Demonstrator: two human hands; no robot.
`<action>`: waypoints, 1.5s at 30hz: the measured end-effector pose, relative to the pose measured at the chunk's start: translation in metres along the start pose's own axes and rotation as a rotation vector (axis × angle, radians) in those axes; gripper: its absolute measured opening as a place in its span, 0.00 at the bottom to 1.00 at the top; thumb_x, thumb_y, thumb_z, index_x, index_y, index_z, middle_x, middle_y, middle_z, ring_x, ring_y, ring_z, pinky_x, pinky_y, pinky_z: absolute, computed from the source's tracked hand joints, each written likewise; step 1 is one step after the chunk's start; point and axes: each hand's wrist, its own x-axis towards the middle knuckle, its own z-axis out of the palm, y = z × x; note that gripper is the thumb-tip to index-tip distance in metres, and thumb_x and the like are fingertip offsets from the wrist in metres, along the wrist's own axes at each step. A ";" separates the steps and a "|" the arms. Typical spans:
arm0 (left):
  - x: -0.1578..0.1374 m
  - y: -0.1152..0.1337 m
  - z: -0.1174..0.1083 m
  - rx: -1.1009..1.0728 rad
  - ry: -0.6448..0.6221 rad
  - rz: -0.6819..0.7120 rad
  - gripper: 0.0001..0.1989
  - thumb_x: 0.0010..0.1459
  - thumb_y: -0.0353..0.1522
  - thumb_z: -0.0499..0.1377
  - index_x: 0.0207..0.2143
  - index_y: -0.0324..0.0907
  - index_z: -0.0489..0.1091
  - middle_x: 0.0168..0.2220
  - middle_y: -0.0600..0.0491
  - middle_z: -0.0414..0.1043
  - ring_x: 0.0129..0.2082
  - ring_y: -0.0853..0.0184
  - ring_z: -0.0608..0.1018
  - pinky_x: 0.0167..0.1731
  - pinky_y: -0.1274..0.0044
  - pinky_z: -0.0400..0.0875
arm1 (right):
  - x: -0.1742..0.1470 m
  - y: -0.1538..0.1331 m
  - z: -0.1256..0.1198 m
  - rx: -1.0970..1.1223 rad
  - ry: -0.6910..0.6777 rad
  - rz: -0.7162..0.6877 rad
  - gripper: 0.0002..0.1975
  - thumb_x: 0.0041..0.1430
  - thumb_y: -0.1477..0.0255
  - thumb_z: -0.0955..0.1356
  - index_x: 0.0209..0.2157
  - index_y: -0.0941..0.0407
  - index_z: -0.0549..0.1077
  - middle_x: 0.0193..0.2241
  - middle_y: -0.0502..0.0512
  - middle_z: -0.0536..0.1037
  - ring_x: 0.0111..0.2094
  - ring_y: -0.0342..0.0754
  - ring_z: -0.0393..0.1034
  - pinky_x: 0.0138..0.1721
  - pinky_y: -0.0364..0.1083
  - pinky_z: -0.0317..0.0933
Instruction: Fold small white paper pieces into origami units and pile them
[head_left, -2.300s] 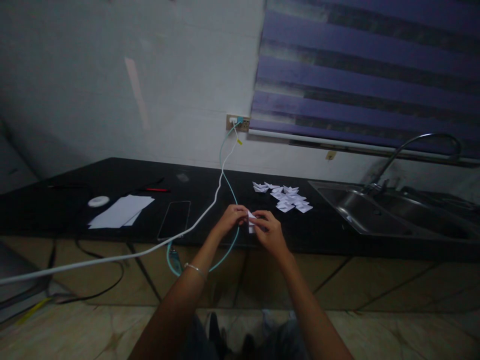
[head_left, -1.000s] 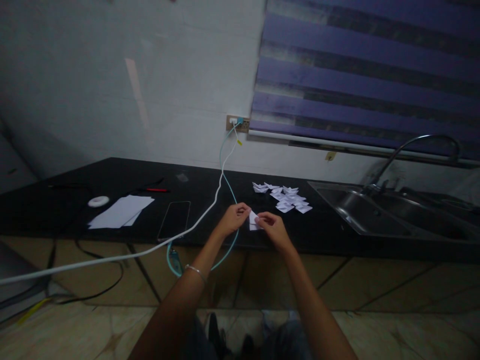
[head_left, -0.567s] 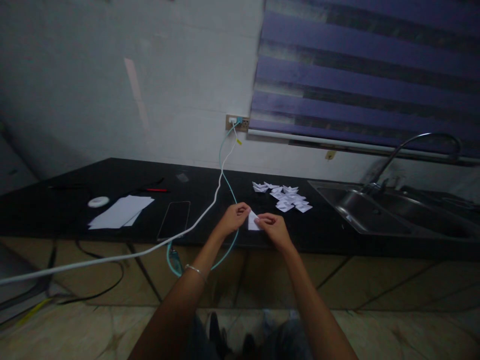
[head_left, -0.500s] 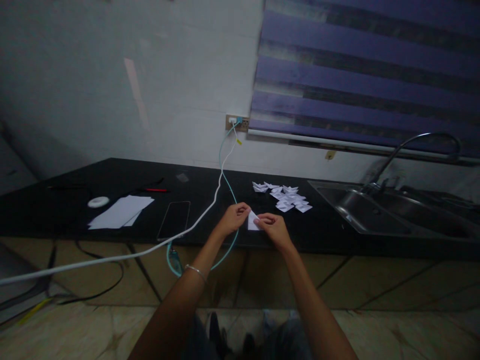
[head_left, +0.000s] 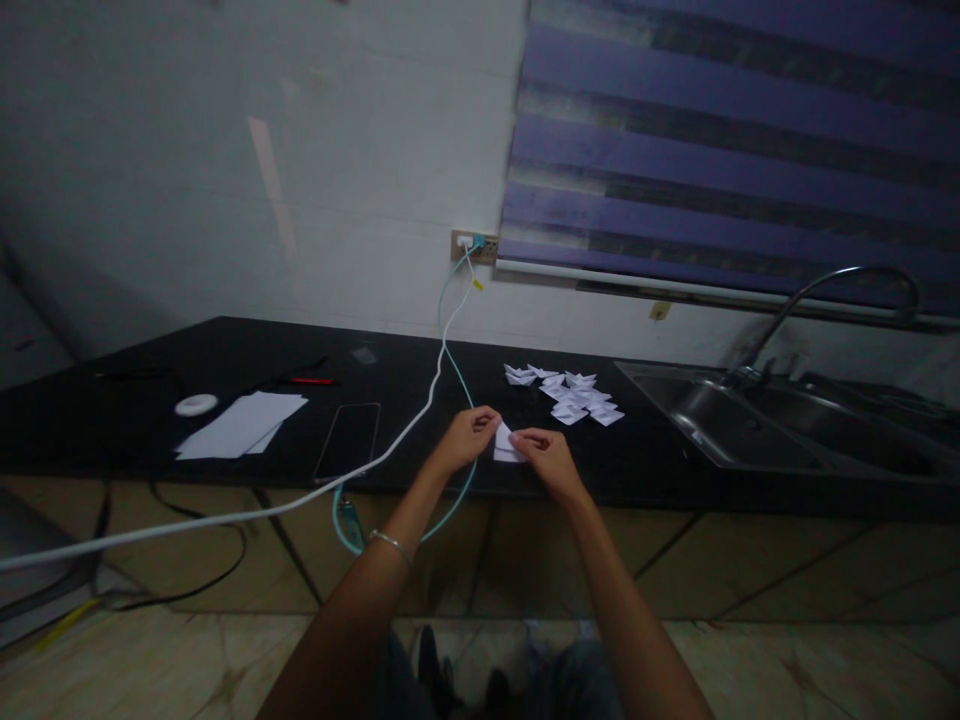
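White paper (head_left: 505,440): is held — folded.
Left hand (head_left: 469,437): top tip is pinched.
Right hand (head_left: 551,458): right side is pinched.
Paper boats (head_left: 576,395): are grouped near the sink (head_left: 724,415).

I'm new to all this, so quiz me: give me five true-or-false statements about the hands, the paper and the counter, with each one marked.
1. The left hand and right hand both have fingers on a folded paper. True.
2. The small paper shapes lie inside the sink. False: the paper shapes lie on the black counter, left of the sink.
3. A bracelet circles the right wrist. False: the bracelet is on the left one.
4. The flat white sheets lie left of the phone. True.
5. The teal cable hangs unplugged. False: the teal cable runs up to the wall outlet and is plugged in.
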 end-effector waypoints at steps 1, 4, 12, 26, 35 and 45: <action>0.000 0.000 0.000 0.002 -0.002 0.002 0.15 0.56 0.41 0.56 0.31 0.37 0.71 0.28 0.52 0.72 0.28 0.70 0.73 0.30 0.80 0.66 | 0.000 0.000 0.000 -0.009 -0.001 -0.002 0.19 0.45 0.60 0.73 0.33 0.62 0.79 0.25 0.56 0.79 0.24 0.44 0.69 0.25 0.42 0.59; 0.000 0.000 0.000 0.015 0.000 0.010 0.15 0.56 0.41 0.56 0.31 0.37 0.71 0.28 0.52 0.72 0.29 0.69 0.73 0.30 0.80 0.66 | -0.001 0.001 0.000 -0.038 0.001 -0.017 0.19 0.47 0.59 0.72 0.32 0.63 0.79 0.22 0.54 0.77 0.22 0.43 0.66 0.24 0.41 0.55; -0.002 0.004 0.001 0.025 -0.015 0.008 0.15 0.57 0.41 0.55 0.32 0.37 0.71 0.30 0.51 0.72 0.31 0.67 0.74 0.32 0.78 0.67 | 0.000 0.003 0.002 -0.080 0.044 -0.048 0.20 0.45 0.58 0.72 0.30 0.63 0.78 0.19 0.53 0.74 0.19 0.42 0.62 0.21 0.41 0.52; -0.005 0.012 0.002 -0.071 -0.147 -0.083 0.17 0.53 0.43 0.60 0.31 0.36 0.71 0.28 0.53 0.71 0.28 0.70 0.72 0.29 0.80 0.64 | -0.001 0.005 0.002 -0.059 0.042 -0.083 0.16 0.45 0.61 0.73 0.28 0.62 0.79 0.20 0.55 0.77 0.20 0.43 0.66 0.21 0.41 0.54; -0.006 0.005 -0.001 -0.012 -0.235 0.015 0.19 0.59 0.44 0.53 0.30 0.36 0.70 0.28 0.53 0.69 0.30 0.70 0.69 0.31 0.80 0.63 | -0.002 -0.001 0.004 -0.044 0.008 -0.059 0.15 0.46 0.62 0.74 0.27 0.62 0.78 0.21 0.55 0.77 0.21 0.43 0.66 0.22 0.41 0.55; -0.006 0.006 0.000 0.020 -0.263 0.027 0.20 0.61 0.45 0.50 0.31 0.36 0.67 0.28 0.55 0.65 0.29 0.71 0.66 0.31 0.80 0.61 | -0.001 0.004 0.005 -0.004 0.017 -0.023 0.16 0.43 0.61 0.75 0.28 0.61 0.78 0.22 0.56 0.79 0.21 0.45 0.69 0.23 0.42 0.58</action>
